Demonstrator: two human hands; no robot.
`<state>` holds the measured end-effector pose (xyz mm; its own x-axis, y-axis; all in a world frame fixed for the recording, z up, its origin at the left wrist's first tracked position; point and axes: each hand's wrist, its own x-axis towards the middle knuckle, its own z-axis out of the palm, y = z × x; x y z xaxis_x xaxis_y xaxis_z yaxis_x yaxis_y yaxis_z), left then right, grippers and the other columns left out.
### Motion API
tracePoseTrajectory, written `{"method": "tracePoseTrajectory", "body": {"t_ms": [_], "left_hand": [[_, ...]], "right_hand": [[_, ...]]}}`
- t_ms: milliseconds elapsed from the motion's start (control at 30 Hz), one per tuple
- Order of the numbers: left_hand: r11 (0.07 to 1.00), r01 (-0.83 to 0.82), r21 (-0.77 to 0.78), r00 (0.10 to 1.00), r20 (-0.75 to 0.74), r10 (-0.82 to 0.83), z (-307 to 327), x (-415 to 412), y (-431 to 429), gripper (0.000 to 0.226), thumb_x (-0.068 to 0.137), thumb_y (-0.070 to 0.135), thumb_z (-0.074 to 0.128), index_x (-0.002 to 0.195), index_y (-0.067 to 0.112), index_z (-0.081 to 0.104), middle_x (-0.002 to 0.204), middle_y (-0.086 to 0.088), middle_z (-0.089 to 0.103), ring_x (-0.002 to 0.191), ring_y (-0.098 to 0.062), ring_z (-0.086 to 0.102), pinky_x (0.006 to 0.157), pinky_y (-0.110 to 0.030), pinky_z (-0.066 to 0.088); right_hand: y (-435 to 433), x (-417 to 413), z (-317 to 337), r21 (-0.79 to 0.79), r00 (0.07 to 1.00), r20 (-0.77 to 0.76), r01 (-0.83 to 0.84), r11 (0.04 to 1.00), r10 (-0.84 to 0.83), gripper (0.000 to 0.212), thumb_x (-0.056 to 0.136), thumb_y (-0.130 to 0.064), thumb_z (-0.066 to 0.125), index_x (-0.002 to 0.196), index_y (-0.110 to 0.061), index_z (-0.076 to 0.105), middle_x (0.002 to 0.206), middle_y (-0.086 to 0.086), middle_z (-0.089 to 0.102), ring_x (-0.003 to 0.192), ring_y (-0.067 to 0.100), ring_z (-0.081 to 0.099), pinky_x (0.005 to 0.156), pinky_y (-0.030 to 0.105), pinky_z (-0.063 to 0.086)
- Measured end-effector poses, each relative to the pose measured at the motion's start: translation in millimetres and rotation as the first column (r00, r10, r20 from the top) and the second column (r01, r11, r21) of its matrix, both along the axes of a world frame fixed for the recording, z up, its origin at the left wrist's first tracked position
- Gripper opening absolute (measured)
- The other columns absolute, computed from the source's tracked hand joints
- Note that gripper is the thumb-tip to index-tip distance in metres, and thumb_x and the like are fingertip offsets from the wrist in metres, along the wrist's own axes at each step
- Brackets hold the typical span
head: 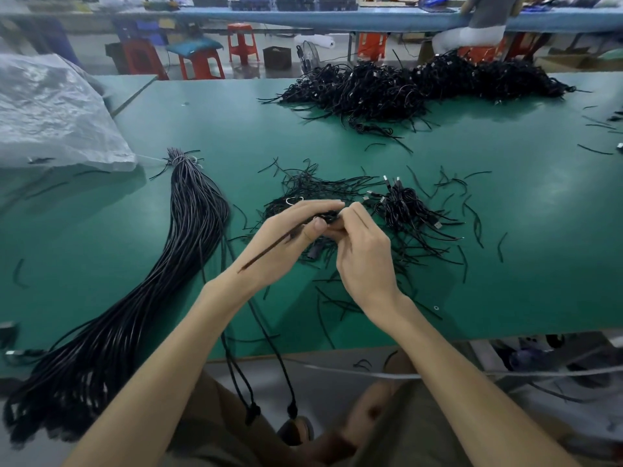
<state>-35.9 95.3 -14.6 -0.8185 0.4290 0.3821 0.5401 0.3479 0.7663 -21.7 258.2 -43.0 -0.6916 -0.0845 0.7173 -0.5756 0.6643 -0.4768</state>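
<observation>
My left hand [290, 241] and my right hand [362, 254] meet above the green table [219, 123], both gripping a small coiled black cable [325, 218] between their fingertips. A thin black twist tie [269, 247] runs from that coil back across my left hand toward the wrist. Just right of my hands lies a small pile of coiled cables with metal plugs [404, 207]. Loose black twist ties [323, 185] are scattered behind and around my hands.
A long thick bundle of black cables [188, 237] lies at left and hangs over the table's front edge. A big heap of black coiled cables [404, 85] sits at the back right. A plastic bag [50, 112] fills the left. Red stools and a seated person are beyond.
</observation>
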Motion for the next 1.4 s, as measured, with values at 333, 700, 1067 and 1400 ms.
{"method": "tracePoseTrajectory", "body": {"t_ms": [333, 700, 1067, 1400], "left_hand": [[0.917, -0.348, -0.192, 0.929, -0.202, 0.310, -17.5, 6.4, 6.5, 0.026, 0.104, 0.043, 0.048, 0.098, 0.020, 0.058, 0.090, 0.014, 0.051, 0.074, -0.007, 0.048, 0.068, -0.033, 0.041], [0.913, -0.377, -0.156, 0.871, 0.276, 0.407, -14.8, 0.6, 23.2, 0.047, 0.104, 0.037, 0.052, 0.069, 0.006, 0.056, 0.056, -0.005, 0.049, 0.049, -0.019, 0.039, 0.053, -0.032, 0.036], [0.952, -0.302, -0.060, 0.874, 0.381, 0.301, -25.9, 0.8, 5.3, 0.029, 0.104, 0.032, 0.057, 0.090, 0.009, 0.066, 0.064, -0.001, 0.065, 0.045, -0.025, 0.059, 0.050, -0.031, 0.048], [0.910, -0.370, -0.186, 0.838, 0.357, 0.413, -16.0, 3.6, -22.8, 0.020, 0.101, 0.039, 0.060, 0.107, 0.019, 0.062, 0.097, 0.001, 0.071, 0.074, -0.016, 0.072, 0.068, -0.034, 0.057]], "right_hand": [[0.0, -0.5, -5.7, -0.160, 0.991, 0.130, -0.011, 0.987, 0.033, 0.029, 0.092, 0.005, 0.064, 0.075, -0.014, 0.049, 0.080, -0.016, 0.044, 0.070, -0.001, 0.048, 0.066, 0.016, 0.039], [12.8, 1.8, -4.2, 0.285, 0.993, -0.081, 0.109, 0.952, -0.090, 0.017, 0.090, 0.010, 0.062, 0.080, -0.003, 0.058, 0.081, 0.009, 0.057, 0.069, 0.026, 0.059, 0.064, 0.040, 0.056], [15.7, 10.1, -1.8, 0.477, 1.000, -0.023, 0.026, 0.878, -0.017, 0.054, 0.085, 0.005, 0.072, 0.135, -0.014, 0.061, 0.137, 0.004, 0.056, 0.124, 0.026, 0.049, 0.100, 0.042, 0.047], [45.7, -23.8, 0.7, 0.378, 0.960, 0.098, 0.207, 0.902, -0.261, 0.021, 0.096, -0.014, 0.068, 0.116, -0.017, 0.074, 0.103, -0.002, 0.075, 0.096, 0.021, 0.062, 0.088, 0.034, 0.031]]}}
